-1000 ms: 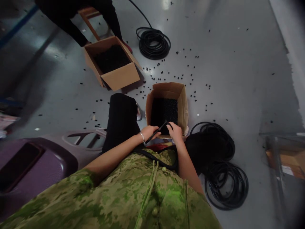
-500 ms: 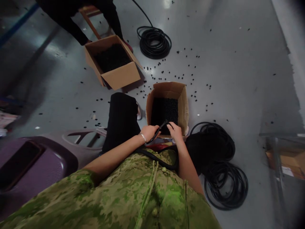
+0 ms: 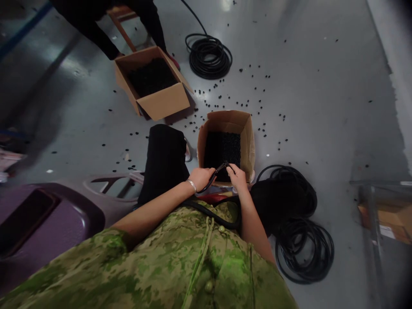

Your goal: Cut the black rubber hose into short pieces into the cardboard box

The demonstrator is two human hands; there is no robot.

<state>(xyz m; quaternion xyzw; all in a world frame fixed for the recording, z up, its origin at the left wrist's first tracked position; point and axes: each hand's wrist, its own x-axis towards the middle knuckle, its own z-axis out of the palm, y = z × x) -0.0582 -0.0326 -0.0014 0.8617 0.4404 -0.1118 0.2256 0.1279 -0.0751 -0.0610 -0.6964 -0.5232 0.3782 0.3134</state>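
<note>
Little has shifted since a second ago: both hands have stayed over the near box, the tool tip merely nudged. Left hand, fingers curled round a black cutter. Just right of them, the right hand pinches the end of the black hose at the blades, the hose trailing back across the lap to the coil. Judged: mid-cut; next calls for feeding hose forward.

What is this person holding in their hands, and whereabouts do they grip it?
Both hands hold a black hose over the cardboard box. The left hand grips it a little back from its end; the right hand pinches the end itself.
</note>
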